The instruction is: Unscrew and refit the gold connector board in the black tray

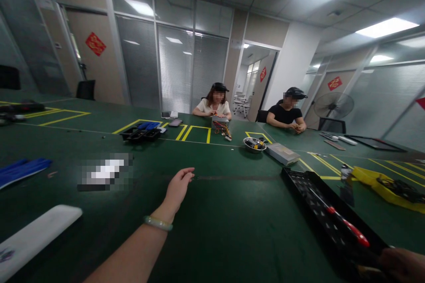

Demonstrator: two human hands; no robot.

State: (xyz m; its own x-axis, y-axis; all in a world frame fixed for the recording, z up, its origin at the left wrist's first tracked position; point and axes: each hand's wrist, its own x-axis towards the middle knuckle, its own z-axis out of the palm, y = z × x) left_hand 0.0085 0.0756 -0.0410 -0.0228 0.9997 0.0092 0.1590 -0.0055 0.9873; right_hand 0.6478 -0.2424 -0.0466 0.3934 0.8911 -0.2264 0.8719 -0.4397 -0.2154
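Note:
My left hand (177, 185) reaches out over the green table (232, 230), fingers stretched forward and loosely together, with nothing in it. A pale green bangle (158, 223) sits on that wrist. My right hand (403, 265) shows only partly at the bottom right corner, dark and blurred, at the near end of a long black tray (308, 194). Its fingers are not clear. A red-handled screwdriver (348, 227) lies in that tray.
Two people sit at the far side. A metal bowl (254, 143), a grey box (283, 153) and a small unit with wires (221, 124) lie near them. A yellow tray (368, 176) is right, a white pad (36, 234) and blue gloves (23, 169) left.

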